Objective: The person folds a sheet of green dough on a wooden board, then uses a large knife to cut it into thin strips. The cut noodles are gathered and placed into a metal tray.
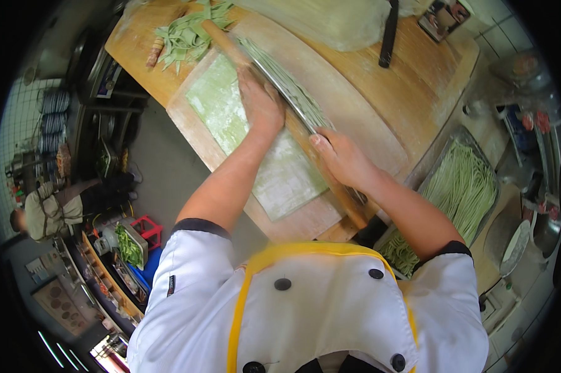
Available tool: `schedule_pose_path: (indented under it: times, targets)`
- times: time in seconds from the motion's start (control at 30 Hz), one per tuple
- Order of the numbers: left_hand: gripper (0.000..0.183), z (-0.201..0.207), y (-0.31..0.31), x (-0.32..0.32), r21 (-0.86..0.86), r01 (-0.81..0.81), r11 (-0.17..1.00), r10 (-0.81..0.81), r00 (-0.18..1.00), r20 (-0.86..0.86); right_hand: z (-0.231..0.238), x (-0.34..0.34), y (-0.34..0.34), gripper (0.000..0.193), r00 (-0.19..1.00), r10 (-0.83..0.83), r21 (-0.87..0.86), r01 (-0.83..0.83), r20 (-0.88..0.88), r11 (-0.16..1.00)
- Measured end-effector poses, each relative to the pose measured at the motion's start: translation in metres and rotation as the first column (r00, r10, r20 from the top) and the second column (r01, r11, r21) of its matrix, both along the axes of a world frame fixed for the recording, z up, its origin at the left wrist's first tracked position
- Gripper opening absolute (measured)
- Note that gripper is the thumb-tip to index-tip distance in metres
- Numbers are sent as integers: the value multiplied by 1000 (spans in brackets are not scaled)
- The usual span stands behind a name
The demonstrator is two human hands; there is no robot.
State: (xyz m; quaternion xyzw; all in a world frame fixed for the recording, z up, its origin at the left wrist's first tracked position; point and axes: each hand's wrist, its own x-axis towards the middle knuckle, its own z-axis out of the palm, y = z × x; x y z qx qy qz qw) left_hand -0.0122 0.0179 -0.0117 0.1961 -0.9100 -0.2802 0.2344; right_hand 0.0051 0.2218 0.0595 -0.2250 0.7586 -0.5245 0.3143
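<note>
A long wooden rolling pin (pixel 329 175) lies slantwise across a floured sheet of green dough (pixel 218 96). My left hand (pixel 260 105) is closed over the upper half of the pin, pressing it onto the dough. My right hand (pixel 346 158) grips a long straight knife (pixel 287 93), its blade running along the right side of the pin. The thumb rests near the back of the blade; the handle is mostly hidden by my hand and the pin. Right of the blade lie narrow cut strips of green noodles (pixel 302 99). All this rests on a floured board (pixel 367 124).
Loose wide green dough strips (pixel 196 31) lie at the table's far left, beside a small turned wooden handle (pixel 155 51). A black-handled tool (pixel 389 37) and plastic sheet (pixel 330 22) are at the back. At right stands a tray (pixel 493 180) of noodles. Another person (pixel 54 211) stands far left.
</note>
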Motion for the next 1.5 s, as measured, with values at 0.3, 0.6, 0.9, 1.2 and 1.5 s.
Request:
schedule_pose_path:
  times: [0.3, 0.6, 0.9, 1.2, 1.5]
  targets:
    - [65, 5, 2, 3, -65, -55, 996, 59, 996, 72, -4, -109, -142, 45, 987, 161, 135, -161, 11, 978]
    - [65, 8, 4, 1, 13, -90, 996, 89, 996, 12, 35, -69, -63, 40, 998, -54, -79, 52, -17, 995]
    - [63, -8, -13, 1, -116, -1, 993, 20, 987, 158, 27, 85, 102, 40, 995, -73, 151, 83, -67, 985]
    - [60, -5, -16, 2, -62, 57, 996, -49, 991, 122, 17, 100, 137, 42, 997, -38, 139, 28, 64, 990]
    - [59, -5, -12, 1, -79, 27, 997, -18, 994, 111, 4, 76, 98, 39, 989, -29, 57, 21, 143, 998]
